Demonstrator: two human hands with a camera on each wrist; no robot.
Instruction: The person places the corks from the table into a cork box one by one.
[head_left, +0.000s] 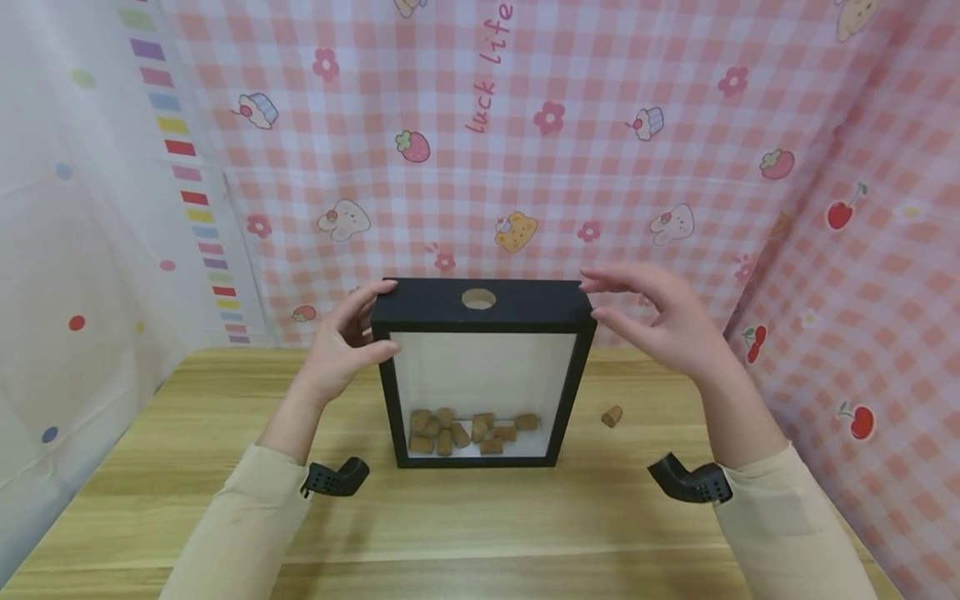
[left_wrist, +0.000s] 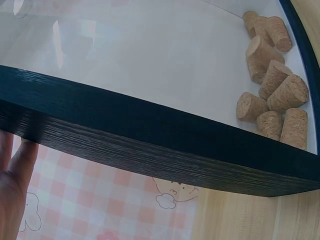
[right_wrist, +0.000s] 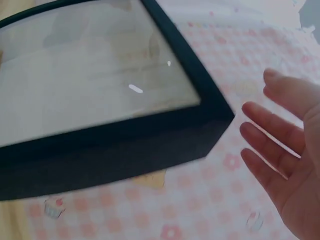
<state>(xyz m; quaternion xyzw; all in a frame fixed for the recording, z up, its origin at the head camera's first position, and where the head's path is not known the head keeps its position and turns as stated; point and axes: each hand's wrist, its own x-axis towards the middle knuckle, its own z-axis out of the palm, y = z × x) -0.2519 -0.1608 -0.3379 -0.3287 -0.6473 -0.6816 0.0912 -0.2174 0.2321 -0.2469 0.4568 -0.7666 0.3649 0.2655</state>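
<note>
A black-framed shadow box [head_left: 427,310] with a clear front and a round hole in its top stands upright on the table. Several corks [head_left: 422,445] lie heaped along its bottom inside; the left wrist view shows these corks [left_wrist: 288,94] closely. My left hand [head_left: 337,354] holds the box's upper left side, thumb at the front edge and fingers toward the back. Beside the upper right corner is my right hand [head_left: 663,321], fingers spread and holding nothing. In the right wrist view a gap separates this hand [right_wrist: 290,150] from the frame. One loose cork [head_left: 612,416] lies on the table, right of the box.
The box stands on a wood-grain table [head_left: 465,533]. Behind it hangs a pink checked curtain [head_left: 600,183], and another patterned cloth [head_left: 885,275] borders the right side. White cloth [head_left: 97,225] with coloured dots hangs at left. Black mounts sit at both wrists.
</note>
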